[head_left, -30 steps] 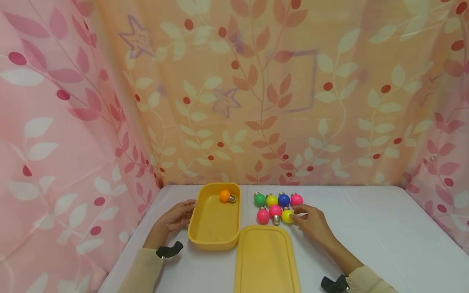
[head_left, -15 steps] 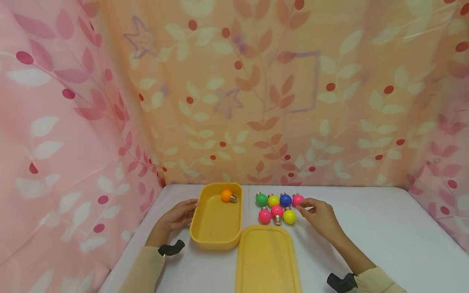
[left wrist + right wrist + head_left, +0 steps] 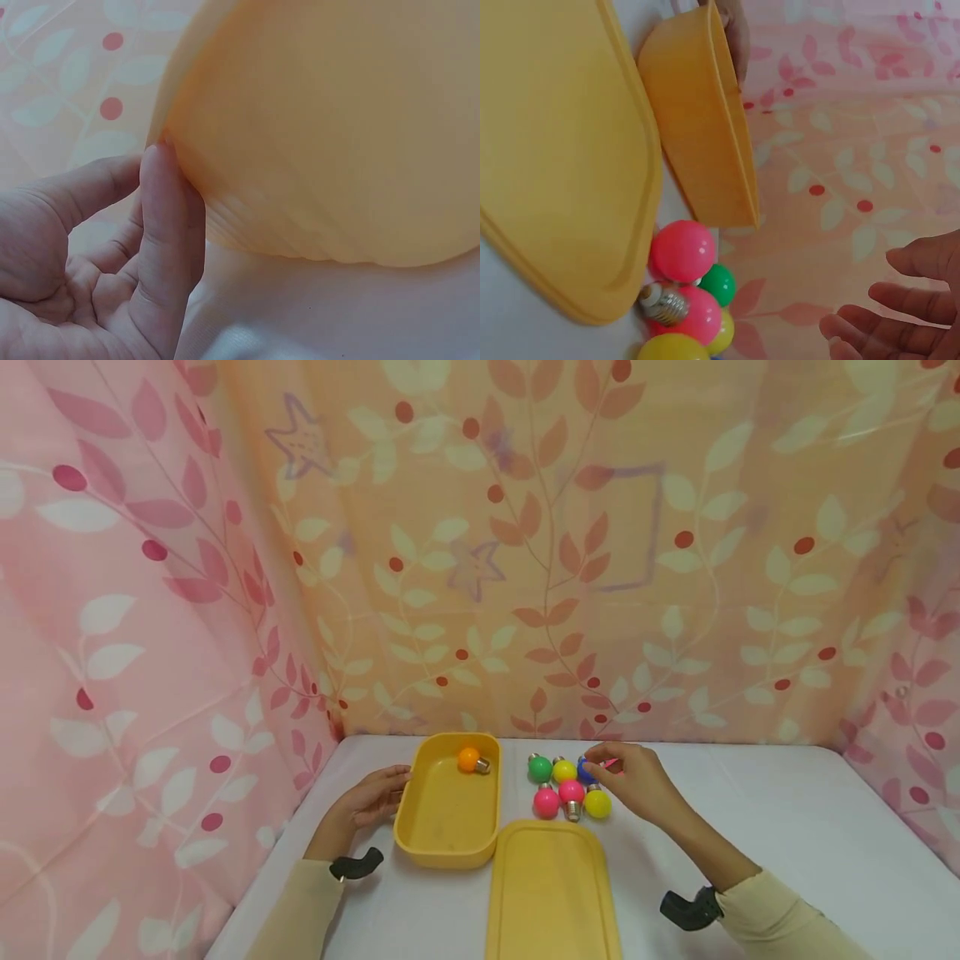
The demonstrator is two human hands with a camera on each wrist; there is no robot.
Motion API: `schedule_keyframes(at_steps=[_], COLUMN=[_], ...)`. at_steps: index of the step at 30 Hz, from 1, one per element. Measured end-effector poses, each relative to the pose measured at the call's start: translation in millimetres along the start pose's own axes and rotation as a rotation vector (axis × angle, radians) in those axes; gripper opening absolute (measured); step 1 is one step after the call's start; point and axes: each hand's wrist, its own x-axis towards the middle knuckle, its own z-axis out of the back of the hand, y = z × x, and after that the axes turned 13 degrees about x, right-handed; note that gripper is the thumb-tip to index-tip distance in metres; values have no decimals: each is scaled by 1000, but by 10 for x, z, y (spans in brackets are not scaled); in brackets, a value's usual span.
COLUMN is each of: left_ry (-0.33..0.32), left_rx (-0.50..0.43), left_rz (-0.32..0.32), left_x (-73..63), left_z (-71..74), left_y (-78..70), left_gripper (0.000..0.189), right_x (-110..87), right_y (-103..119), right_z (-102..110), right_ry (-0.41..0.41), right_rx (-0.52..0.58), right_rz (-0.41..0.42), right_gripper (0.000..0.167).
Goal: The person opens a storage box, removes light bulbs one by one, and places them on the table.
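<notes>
My left hand (image 3: 378,795) is at the left wall of a yellow plastic box (image 3: 450,856), thumb and fingertips gathered at its edge in the left wrist view. An orange bulb (image 3: 468,760) lies inside the box. My right hand (image 3: 637,781) is over the back row of bulbs, fingertips at the blue bulb (image 3: 585,771) and partly hiding a pink bulb (image 3: 613,765). In the right wrist view its fingers are spread, with nothing seen between them. Alongside are a green bulb (image 3: 539,768), yellow bulbs (image 3: 597,803) and pink bulbs (image 3: 546,802) with metal screw bases.
A yellow lid (image 3: 553,893) lies flat on the white table, close to the box's front right corner. Patterned curtains (image 3: 480,568) hang behind and at both sides. Table surface (image 3: 817,827) extends to the right of the bulbs.
My right hand moves from the front yellow bulb, past the pink bulb's right side, then left to the blue bulb. The left hand stays at the box. The view shifts slightly.
</notes>
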Motion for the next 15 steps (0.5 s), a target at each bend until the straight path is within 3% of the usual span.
schedule_keyframes(at_steps=[8,15], left_ry=[-8,1], left_rx=[13,16], left_rz=[-6,-6], left_x=[7,-8], left_z=[5,8], left_y=[8,-4], left_gripper=[42,46], right_x=[300,508], right_y=[223,334], right_z=[-134,-240], right_ry=[128,232], right_rx=[65,91], right_rz=[-51,-31], right_gripper=[24,29])
